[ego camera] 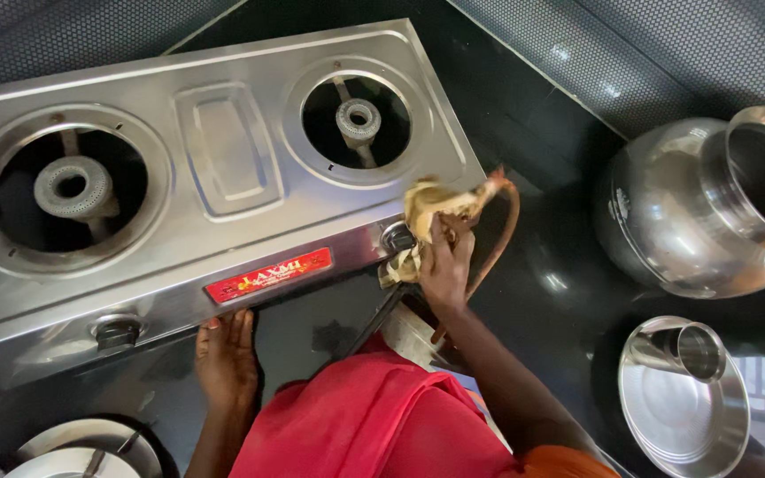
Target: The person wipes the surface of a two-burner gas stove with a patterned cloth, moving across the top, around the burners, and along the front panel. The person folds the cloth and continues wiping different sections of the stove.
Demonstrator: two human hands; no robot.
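The right hand (444,265) clutches a crumpled yellowish cleaning cloth (436,205), fingers bunched around it and pressing it against the near right corner of the two-burner steel gas stove (223,159), just beside the right control knob (397,236). The cloth looks soft, limp and light, probably damp, so it should fold to the stove's edges and is best gripped in a wad, as here. The left hand (226,354) lies flat with fingers together against the stove's front panel, below the red label (267,275), seemingly steadying the appliance; the stove looks stiff, smooth and fairly slippery on the dark countertop (560,265). A reddish gas hose (506,221) curves just behind the cloth. To the right stand a steel water pot (692,212) and a steel tumbler (688,350) on a steel plate (675,416)
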